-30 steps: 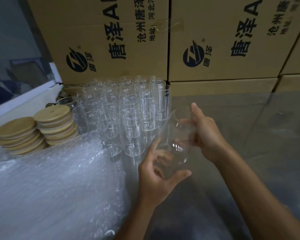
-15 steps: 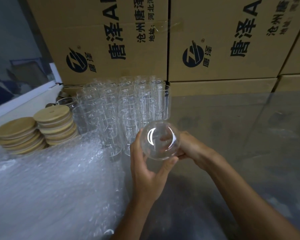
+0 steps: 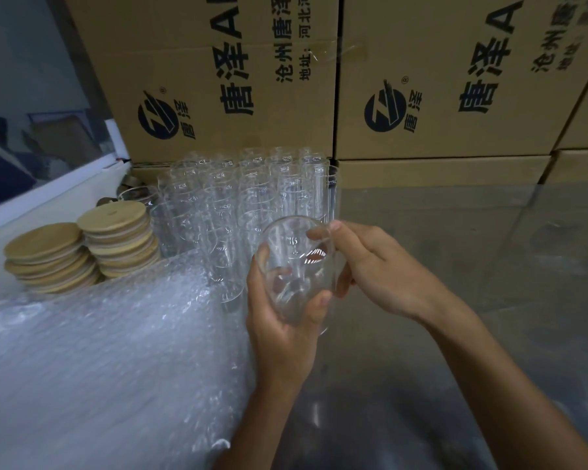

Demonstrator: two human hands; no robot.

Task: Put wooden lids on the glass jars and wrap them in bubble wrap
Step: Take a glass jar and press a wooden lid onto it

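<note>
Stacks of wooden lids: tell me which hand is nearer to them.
Left. The left hand grips the glass jar beside the bubble wrap, toward the stacks of wooden lids; the right hand holds the jar's far side.

Grey table [image 3: 455, 266] bears jars [image 3: 245, 198], lids [image 3: 82, 252], bubble wrap [image 3: 116, 368].

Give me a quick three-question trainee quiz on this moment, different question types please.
1. True or false: the glass jar held in both hands already wears a wooden lid.
2. Multiple choice: the two stacks of wooden lids stand (A) left of the cluster of empty jars, (B) on the cardboard boxes, (C) in the right hand.
3. Fill in: the sheet lying below the lid stacks, beside the left hand, is ____.

Key: 1 false; 2 A; 3 bubble wrap.
</note>
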